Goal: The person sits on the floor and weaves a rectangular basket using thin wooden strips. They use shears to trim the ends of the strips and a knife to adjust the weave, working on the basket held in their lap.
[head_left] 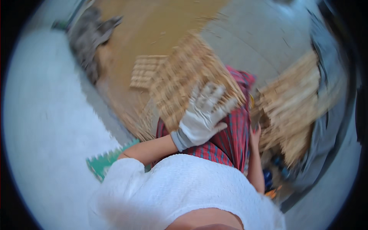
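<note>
My left hand (203, 115), in a white work glove with a grey cuff, lies with fingers spread over a woven panel of pale flat strips (184, 73). The panel rests tilted across my lap, over a red checked cloth (239, 122). My right hand (255, 136) is bare and hangs down beside my right leg, close to a pile of pale strips (291, 107). Its fingers are blurred and partly hidden, so I cannot make out any grip. A smaller woven piece (147, 71) lies on the floor just beyond the panel.
A brown sheet (153, 23) covers part of the floor ahead. Crumpled grey cloth (90, 42) lies at the far left. A green mat with a toothed edge (109, 159) is by my left elbow. Dark blue objects (268, 176) and grey sheeting (326, 126) are at right.
</note>
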{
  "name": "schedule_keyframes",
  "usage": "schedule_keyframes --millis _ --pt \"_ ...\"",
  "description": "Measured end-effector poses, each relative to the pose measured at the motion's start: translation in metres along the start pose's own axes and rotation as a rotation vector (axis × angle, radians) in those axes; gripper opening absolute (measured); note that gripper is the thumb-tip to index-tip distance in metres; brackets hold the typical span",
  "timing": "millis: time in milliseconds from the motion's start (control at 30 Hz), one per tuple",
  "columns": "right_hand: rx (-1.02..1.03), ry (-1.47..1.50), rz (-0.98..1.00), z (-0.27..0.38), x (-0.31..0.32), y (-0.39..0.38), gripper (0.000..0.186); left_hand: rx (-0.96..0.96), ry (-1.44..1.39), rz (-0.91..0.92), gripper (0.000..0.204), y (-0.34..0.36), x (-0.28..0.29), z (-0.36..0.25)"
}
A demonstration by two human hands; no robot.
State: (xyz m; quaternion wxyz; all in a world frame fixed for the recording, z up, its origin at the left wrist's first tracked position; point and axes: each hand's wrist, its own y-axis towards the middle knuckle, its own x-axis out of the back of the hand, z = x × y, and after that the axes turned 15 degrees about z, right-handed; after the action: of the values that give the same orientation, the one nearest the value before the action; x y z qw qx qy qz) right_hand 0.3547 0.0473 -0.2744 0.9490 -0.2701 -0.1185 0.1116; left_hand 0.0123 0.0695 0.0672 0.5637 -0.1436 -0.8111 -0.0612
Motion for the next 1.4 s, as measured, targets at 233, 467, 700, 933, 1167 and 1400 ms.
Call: schedule_keyframes --millis 233,467,700,933,1167,1400 --pt "-0.238 -0.123 -0.058 -0.108 -0.001 -0.041 0.073 0.221 0.009 -0.172 0.062 -0.089 0.005 0.057" --pt "-0.128 -0.300 0.203 -0.062 -0.054 -0.004 0.067 0.406 -0.389 -0.524 0.047 -0.111 0.021 0.148" --pt "-0.338 -0.416 0.265 -0.039 -0.035 -0.024 0.061 0.971 0.208 -0.418 0.067 -0.140 0.057 0.288" --pt "-0.526 -0.299 0.309 -0.085 -0.043 -0.101 0.056 0.339 0.024 -0.370 0.060 -0.098 0.009 0.295" --pt "-0.464 -0.177 0.284 -0.093 -0.051 -0.112 0.050 0.340 -0.468 -0.233 0.069 -0.046 -0.058 0.133" --pt "-0.055 -0.219 -0.372 -0.083 -0.038 -0.084 0.025 0.345 -0.267 -0.141 0.076 -0.036 -0.014 0.102"
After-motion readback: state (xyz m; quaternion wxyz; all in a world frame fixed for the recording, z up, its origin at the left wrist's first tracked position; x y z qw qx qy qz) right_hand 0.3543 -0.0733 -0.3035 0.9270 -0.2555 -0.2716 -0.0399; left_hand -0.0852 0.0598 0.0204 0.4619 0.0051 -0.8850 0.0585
